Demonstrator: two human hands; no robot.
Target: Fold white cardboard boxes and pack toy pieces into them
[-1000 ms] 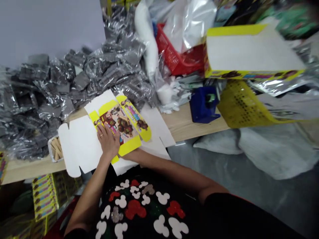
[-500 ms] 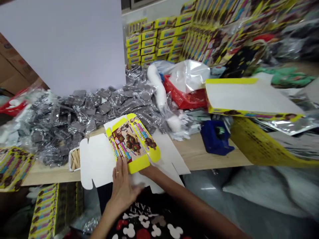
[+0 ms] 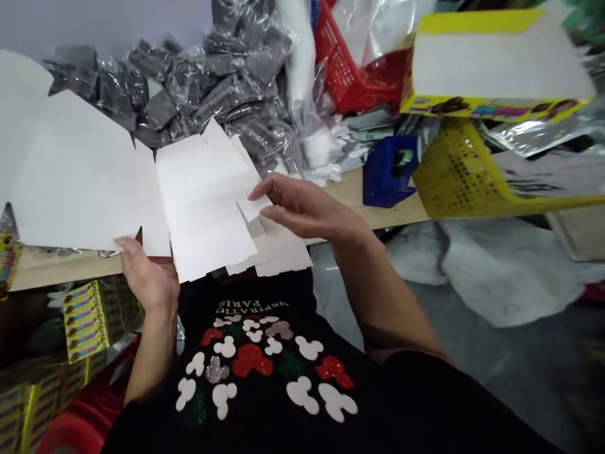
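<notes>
A large unfolded carton sheet [image 3: 89, 176] shows its white inner side at the left and centre. My left hand [image 3: 149, 277] grips its lower edge, thumb on top and fingers underneath. The sheet's right panel [image 3: 203, 208] lies over more white sheets [image 3: 288, 252] near the table edge. On the right, my right hand [image 3: 302, 205] pinches a small white flap [image 3: 255, 205] between thumb and fingers.
Grey items in clear bags [image 3: 227, 82] are heaped behind the sheets. A red basket [image 3: 345, 79], a blue tape dispenser [image 3: 387, 173], an open yellow box [image 3: 496, 63] and a yellow basket [image 3: 454, 176] stand to the right. Printed yellow boxes [image 3: 85, 321] sit below left.
The view has tilted down and closer. The printed carton no longer shows its printed face; a white sheet is opened out at the left. My right hand has come into view from behind the carton.
</notes>
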